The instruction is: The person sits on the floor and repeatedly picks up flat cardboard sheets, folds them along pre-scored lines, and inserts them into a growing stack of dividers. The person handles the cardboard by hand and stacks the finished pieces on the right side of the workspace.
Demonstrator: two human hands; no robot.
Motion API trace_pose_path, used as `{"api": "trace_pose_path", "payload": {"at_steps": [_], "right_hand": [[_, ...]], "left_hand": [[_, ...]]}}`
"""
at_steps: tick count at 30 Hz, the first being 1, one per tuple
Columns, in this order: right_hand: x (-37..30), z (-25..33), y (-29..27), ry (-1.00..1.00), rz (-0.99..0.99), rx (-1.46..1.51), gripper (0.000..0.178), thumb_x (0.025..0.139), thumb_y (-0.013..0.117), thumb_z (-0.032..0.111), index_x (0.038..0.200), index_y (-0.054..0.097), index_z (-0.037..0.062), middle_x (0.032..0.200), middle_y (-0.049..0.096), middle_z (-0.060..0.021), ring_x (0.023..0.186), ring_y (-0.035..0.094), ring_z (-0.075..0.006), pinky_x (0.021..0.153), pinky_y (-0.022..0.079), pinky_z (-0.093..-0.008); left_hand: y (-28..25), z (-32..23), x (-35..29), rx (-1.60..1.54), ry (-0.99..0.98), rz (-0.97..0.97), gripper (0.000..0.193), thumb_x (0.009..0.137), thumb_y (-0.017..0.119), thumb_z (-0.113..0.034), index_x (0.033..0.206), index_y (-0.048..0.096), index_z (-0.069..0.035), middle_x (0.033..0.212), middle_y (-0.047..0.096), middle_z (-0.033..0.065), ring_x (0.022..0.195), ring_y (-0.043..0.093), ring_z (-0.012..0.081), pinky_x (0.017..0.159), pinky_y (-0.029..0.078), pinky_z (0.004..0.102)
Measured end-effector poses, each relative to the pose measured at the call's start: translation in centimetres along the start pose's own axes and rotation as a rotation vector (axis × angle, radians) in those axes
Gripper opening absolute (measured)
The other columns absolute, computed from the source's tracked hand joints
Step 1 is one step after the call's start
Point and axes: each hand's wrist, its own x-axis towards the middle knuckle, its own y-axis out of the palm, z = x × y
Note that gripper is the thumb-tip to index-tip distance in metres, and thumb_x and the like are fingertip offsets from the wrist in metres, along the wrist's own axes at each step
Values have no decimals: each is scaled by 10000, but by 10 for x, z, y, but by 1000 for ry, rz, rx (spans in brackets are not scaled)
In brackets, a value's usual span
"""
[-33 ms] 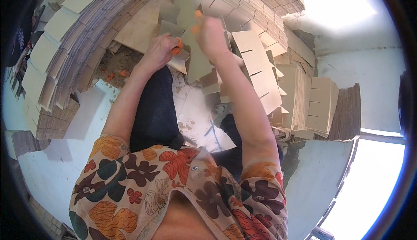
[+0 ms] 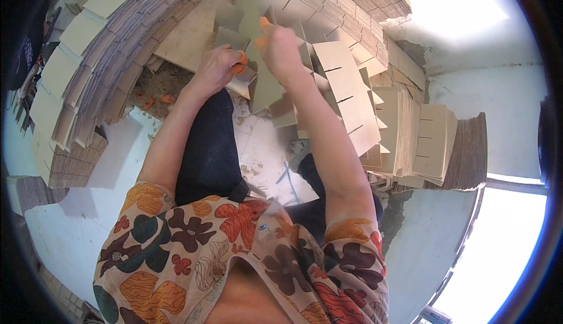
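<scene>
Slotted grey-beige cardboard strips stand crossed together as a cardboard divider [image 2: 271,92] in front of me. My left hand [image 2: 216,70], with orange covers on its fingertips, is closed on the divider's left side. On the right, my right hand [image 2: 282,53], also in orange finger covers, is closed on the long upright strip; its fingertips are partly hidden. A broad slotted cardboard sheet [image 2: 346,96] leans beside my right forearm, with more crossed strips under it.
Long stacks of cardboard strips [image 2: 88,60] curve along the left. More stacks [image 2: 346,7] line the far side, and sheet bundles [image 2: 434,142] stand at the right by the wall [image 2: 481,101]. Orange scraps [image 2: 168,98] lie on the floor beyond my left knee.
My right hand has shifted slightly left against the upright strip and looks less blurred. My left hand holds its place.
</scene>
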Motion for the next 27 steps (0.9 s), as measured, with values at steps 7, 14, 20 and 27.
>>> {"api": "trace_pose_path", "payload": {"at_steps": [7, 14, 20, 27], "right_hand": [[5, 21, -17, 43, 223, -112, 298, 748, 689, 92, 964, 535, -43, 850, 623, -257, 835, 623, -420, 708, 510, -461], [-39, 42, -31, 57, 338, -171, 191, 728, 654, 49, 869, 573, -50, 830, 625, -257, 831, 619, -417, 716, 504, -457], [-27, 35, -35, -20, 266, -48, 155, 754, 578, 4, 869, 591, -99, 828, 621, -293, 854, 631, -423, 726, 530, -466], [-66, 31, -5, 171, 503, -219, 265, 790, 620, 86, 1007, 593, -63, 929, 648, -240, 882, 658, -365, 765, 538, -452]], "left_hand": [[4, 8, -5, -51, -46, 5, 142, 698, 710, -22, 805, 617, -21, 738, 607, 138, 722, 572, 325, 662, 463, 411], [8, 3, 3, -65, -92, 60, 99, 726, 673, -32, 818, 641, -51, 769, 609, 140, 772, 594, 322, 688, 483, 409], [4, 10, 0, -52, -100, 74, 123, 721, 681, -22, 832, 634, -49, 769, 593, 142, 769, 592, 329, 686, 479, 413], [3, -3, 8, 35, -124, 93, 147, 719, 700, -34, 854, 645, -55, 795, 590, 151, 787, 601, 332, 690, 479, 410]]}}
